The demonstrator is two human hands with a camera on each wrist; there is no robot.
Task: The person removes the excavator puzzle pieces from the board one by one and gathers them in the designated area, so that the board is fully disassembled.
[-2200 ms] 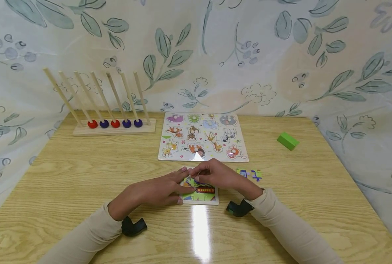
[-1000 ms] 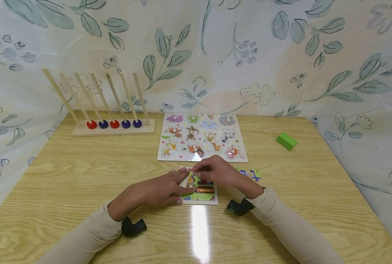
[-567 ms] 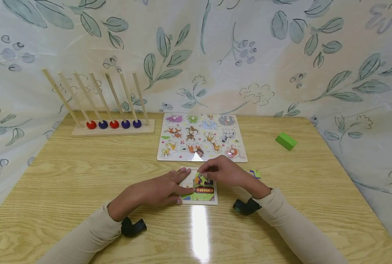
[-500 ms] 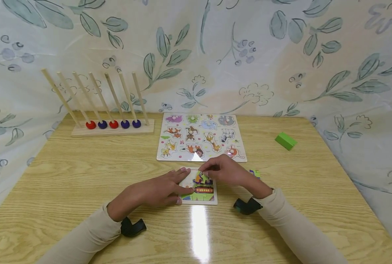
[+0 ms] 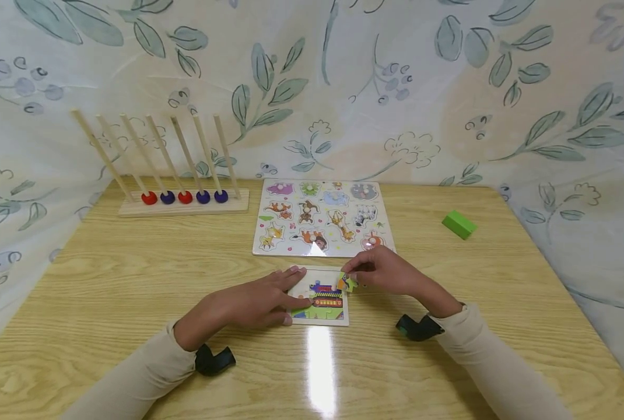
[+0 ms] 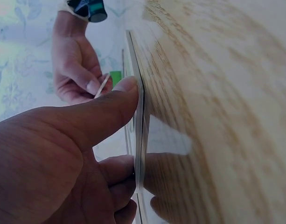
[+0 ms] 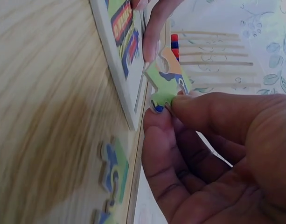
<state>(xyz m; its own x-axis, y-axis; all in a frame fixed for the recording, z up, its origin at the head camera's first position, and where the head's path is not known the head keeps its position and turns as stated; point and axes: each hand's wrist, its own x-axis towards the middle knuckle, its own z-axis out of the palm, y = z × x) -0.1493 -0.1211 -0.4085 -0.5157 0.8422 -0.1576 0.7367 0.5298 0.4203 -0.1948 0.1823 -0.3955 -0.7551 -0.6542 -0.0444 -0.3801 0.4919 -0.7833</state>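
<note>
Left hand [image 5: 256,300] had its fingers spread over the left part of the puzzle tray [image 5: 322,275], thumb at the tray's edge, joined pieces [image 5: 326,303] just right of those fingertips. Right hand [image 5: 391,273] pinched a loose puzzle piece [image 7: 167,79] between thumb and fingers, tilted, at the tray's right side; two more pieces [image 7: 115,165] lay on the table [image 5: 186,251] below the right fingers. Animal board [image 5: 283,248] sat just beyond both hands' fingers, green block [image 5: 459,224] off right of the right fingers, peg rack [image 5: 183,205] well beyond the left ones.
</note>
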